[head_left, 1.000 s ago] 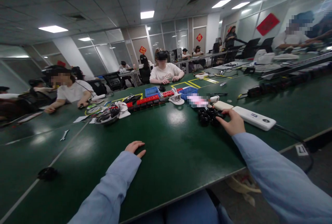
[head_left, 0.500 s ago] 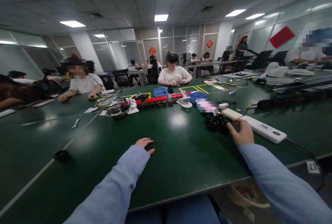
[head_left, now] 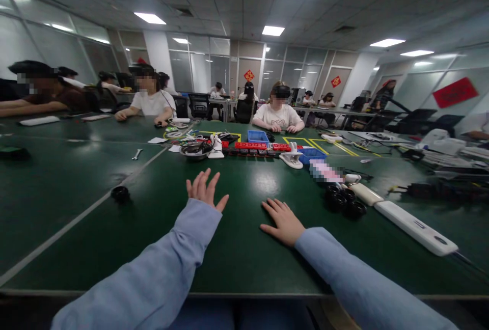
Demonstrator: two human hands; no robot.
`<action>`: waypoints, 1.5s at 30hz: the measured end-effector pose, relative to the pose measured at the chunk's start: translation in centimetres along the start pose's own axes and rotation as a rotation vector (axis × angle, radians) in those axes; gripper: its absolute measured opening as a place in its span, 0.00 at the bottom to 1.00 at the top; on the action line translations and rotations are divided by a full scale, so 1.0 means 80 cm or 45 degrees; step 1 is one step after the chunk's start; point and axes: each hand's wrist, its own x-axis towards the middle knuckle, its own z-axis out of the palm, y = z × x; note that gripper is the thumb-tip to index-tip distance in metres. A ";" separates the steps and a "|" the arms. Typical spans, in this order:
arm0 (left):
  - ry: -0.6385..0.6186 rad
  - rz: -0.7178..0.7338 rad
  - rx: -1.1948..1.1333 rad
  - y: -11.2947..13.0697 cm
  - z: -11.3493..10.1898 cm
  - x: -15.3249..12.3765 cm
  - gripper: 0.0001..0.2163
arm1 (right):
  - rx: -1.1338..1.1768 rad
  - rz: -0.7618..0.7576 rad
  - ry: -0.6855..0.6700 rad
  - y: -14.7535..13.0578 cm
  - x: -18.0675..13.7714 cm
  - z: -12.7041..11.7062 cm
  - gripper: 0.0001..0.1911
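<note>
My left hand (head_left: 205,188) is raised a little over the green table (head_left: 244,253), fingers spread and holding nothing. Also with its fingers apart, my right hand (head_left: 283,222) is low over the tabletop or resting on it; I cannot tell which. To the right of it sits a cluster of black round parts (head_left: 344,200), apart from the fingers. One similar black round part (head_left: 120,194) lies alone on the left, near the pale seam line. A metal wrench (head_left: 137,154) rests farther back on that side.
Ahead are a bowl of cables (head_left: 195,150), a red-and-black strip (head_left: 252,148), a white clamp (head_left: 292,158) and blue trays (head_left: 258,137). A white power strip (head_left: 416,228) runs along the right. Across the table sits a person (head_left: 278,111); other people are seated farther left.
My right hand has left the black round parts and moved left, empty. My left hand has reached forward with its fingers spreading. The view has turned left.
</note>
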 end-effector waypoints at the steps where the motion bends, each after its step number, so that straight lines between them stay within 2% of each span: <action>1: 0.060 -0.059 0.054 -0.016 -0.011 0.005 0.29 | -0.011 0.021 -0.041 -0.010 0.019 0.005 0.39; 4: 0.156 -0.291 0.243 -0.079 -0.042 0.014 0.35 | -0.011 0.042 -0.061 -0.036 0.070 0.017 0.41; 6: 0.132 -0.457 0.368 -0.124 -0.059 0.016 0.39 | 0.008 0.027 -0.033 -0.050 0.096 0.024 0.42; 8: 0.091 -0.592 0.467 -0.166 -0.071 0.014 0.42 | 0.029 0.006 -0.008 -0.058 0.112 0.028 0.42; 11: 0.073 -0.671 0.576 -0.215 -0.077 0.010 0.43 | 0.061 -0.012 0.005 -0.061 0.120 0.031 0.42; 12: 0.057 -0.691 0.592 -0.229 -0.076 0.009 0.41 | 0.072 -0.014 0.005 -0.061 0.120 0.031 0.41; 13: 0.015 -0.715 0.594 -0.241 -0.075 0.008 0.36 | 0.080 -0.013 0.005 -0.060 0.120 0.031 0.41; 15: -0.193 -0.713 0.445 -0.263 -0.069 0.008 0.21 | 0.091 -0.012 0.007 -0.060 0.119 0.030 0.41; 17: -0.268 -0.615 0.295 -0.277 -0.062 0.008 0.14 | 0.099 -0.010 0.013 -0.060 0.119 0.030 0.40; 19: -0.302 -0.538 0.270 -0.280 -0.053 0.010 0.12 | 0.121 -0.010 0.028 -0.060 0.119 0.030 0.40; 21: -0.341 -0.432 0.251 -0.268 -0.038 0.015 0.11 | 0.165 -0.008 0.049 -0.061 0.120 0.031 0.40; 24: -0.423 -0.264 0.185 -0.225 0.000 0.025 0.13 | 0.232 -0.002 0.079 -0.062 0.120 0.032 0.38; 27: -0.490 -0.101 0.025 -0.155 0.049 0.037 0.13 | 0.343 -0.001 0.124 -0.059 0.121 0.027 0.34; 30: -0.555 0.004 -0.174 -0.072 0.096 0.050 0.14 | 0.513 0.051 0.282 -0.043 0.126 0.017 0.28; 33: -0.605 0.132 -0.321 0.007 0.132 0.060 0.15 | 0.633 0.138 0.517 -0.009 0.134 0.007 0.23; 36: -0.655 0.199 -0.434 0.060 0.156 0.065 0.17 | 0.776 0.214 0.626 0.034 0.141 0.006 0.18; 38: -0.680 0.220 -0.494 0.076 0.167 0.065 0.17 | 0.906 0.294 0.624 0.059 0.145 0.010 0.18; 40: -0.664 0.215 -0.549 0.079 0.173 0.065 0.19 | 1.005 0.375 0.615 0.076 0.149 0.015 0.21; 43: -0.575 0.223 -0.598 0.066 0.176 0.066 0.22 | 1.057 0.417 0.613 0.085 0.156 0.020 0.24; 45: -0.521 0.227 -0.611 0.056 0.177 0.068 0.24 | 1.070 0.378 0.587 0.084 0.158 0.021 0.25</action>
